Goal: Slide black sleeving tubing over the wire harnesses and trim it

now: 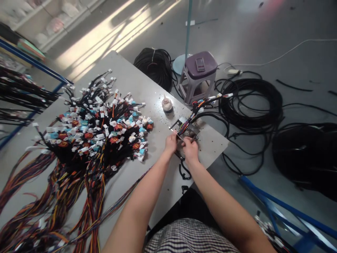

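Both my hands meet at the far right corner of the grey table (158,105). My left hand (171,142) is closed in a pinch on a thin metal tool or pin whose tip shows just beyond the fingers. My right hand (190,147) is closed on a multicoloured wire harness (196,109) that runs up and right, ending in white and red connectors over the table edge. Under the hands lies a small dark fixture (188,129). A black cable loop (184,172) hangs below my right wrist.
A big pile of wire harnesses (92,126) with white, blue and red connectors covers the table's left. A small white bottle (166,104) stands near the far edge. On the floor are a purple stool (198,75), black cable coils (250,105) and blue frame bars (276,203).
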Tool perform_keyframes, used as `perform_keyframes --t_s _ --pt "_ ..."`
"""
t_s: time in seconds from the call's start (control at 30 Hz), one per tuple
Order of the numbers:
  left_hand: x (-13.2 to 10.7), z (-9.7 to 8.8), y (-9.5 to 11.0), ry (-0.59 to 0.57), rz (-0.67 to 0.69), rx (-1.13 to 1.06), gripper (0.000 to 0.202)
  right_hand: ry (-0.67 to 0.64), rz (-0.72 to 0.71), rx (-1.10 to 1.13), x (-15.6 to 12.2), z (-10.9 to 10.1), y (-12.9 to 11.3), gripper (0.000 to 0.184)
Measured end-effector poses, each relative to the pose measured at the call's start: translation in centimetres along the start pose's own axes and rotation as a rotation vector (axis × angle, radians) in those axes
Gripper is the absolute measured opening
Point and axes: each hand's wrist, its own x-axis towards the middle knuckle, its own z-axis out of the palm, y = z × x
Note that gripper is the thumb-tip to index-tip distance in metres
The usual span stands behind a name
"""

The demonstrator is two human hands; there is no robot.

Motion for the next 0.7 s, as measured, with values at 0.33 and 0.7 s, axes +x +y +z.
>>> perform_keyframes --t_s 0.33,0.7 --pt "-0.4 0.0 2.5 -0.024 -0.257 -0.045 0.070 -0.469 -0.981 -1.374 10.0 -6.5 -14.2 0.024" --pt "-0.2 0.6 0.7 -0.002 -0.305 -0.240 0.070 -1.173 -0.844 -1.714 15.2 -0.3 -12.8 0.013"
